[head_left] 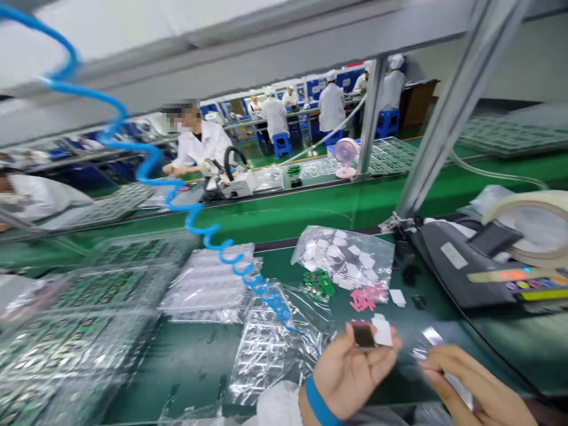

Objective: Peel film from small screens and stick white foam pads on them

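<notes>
My left hand point(352, 370), with a blue wristband, is raised at the bottom centre and pinches a small dark square chip point(363, 335) with a white tab point(382, 331) beside it. My right hand point(473, 381) is at the bottom right, fingers curled around a thin shiny strip of film point(432, 338); it is blurred. Both hands hover over the green bench mat point(195, 361). Just beyond them lie pink tabs point(366, 297), a small green circuit board point(319, 285) and a clear bag of white squares point(344, 255).
Clear plastic trays of green boards point(84, 319) cover the left. A blue coiled air hose point(186, 207) hangs across the middle. A tape dispenser machine point(488, 266) with a tape roll point(532, 225) stands at the right. Workers in white coats sit beyond a green conveyor point(310, 207).
</notes>
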### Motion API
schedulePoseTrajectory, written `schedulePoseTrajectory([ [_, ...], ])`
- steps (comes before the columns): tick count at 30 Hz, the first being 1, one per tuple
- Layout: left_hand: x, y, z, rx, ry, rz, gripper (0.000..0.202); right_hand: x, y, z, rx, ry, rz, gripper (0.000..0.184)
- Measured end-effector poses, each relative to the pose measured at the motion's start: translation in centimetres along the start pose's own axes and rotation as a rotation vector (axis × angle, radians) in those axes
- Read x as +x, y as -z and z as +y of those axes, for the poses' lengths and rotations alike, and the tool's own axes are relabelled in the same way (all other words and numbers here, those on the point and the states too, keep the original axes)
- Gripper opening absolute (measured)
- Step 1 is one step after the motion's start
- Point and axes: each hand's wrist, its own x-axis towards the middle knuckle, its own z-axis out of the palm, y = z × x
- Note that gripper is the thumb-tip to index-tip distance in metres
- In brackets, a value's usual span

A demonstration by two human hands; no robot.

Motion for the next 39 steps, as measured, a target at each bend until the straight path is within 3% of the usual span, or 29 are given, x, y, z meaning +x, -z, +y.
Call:
schedulePoseTrajectory([
  [4,0.5,0.1,0.3,-0.009,0.085,-0.074,0.033,-1.5,-0.6,2.6,0.052,-0.353,-0.137,0.022],
  [8,0.5,-0.7,-0.3,0.062,0.166,-0.182,0.032,-1.1,-0.8,3.5,0.089,-0.458,-0.105,0.022],
  [14,0.3,-1.7,-0.7,0.104,0.203,-0.220,0.033,1.9,-0.1,-0.2,1.104,-0.504,-0.214,0.040],
  [18,0.1,-2.0,-0.6,0.117,0.198,-0.222,0.033,2.7,-1.5,-1.4,1.417,-0.517,-0.259,0.035],
  [21,0.0,-2.1,-0.4,0.108,0.223,-0.225,0.036,2.8,-2.2,-1.5,1.522,-0.561,-0.159,0.038],
  [25,0.0,-1.7,-0.5,0.087,0.305,-0.181,0.039,3.9,-1.3,-0.7,1.429,-0.645,0.144,0.031],
  [28,0.0,-1.3,-0.8,0.084,0.298,-0.128,0.036,4.8,-0.1,-0.5,1.269,-0.574,0.222,0.028],
  [30,0.0,-1.2,-0.9,0.107,0.234,-0.088,0.034,5.0,0.9,-0.9,1.111,-0.465,0.174,0.023],
  [35,-0.2,-1.5,-0.7,0.248,-0.003,-0.012,0.029,4.4,3.2,-3.0,0.430,-0.110,-0.027,0.012],
  [39,-0.5,-1.3,-0.8,0.234,0.024,0.007,0.025,4.8,4.0,-3.3,0.280,0.121,-0.172,0.017],
])
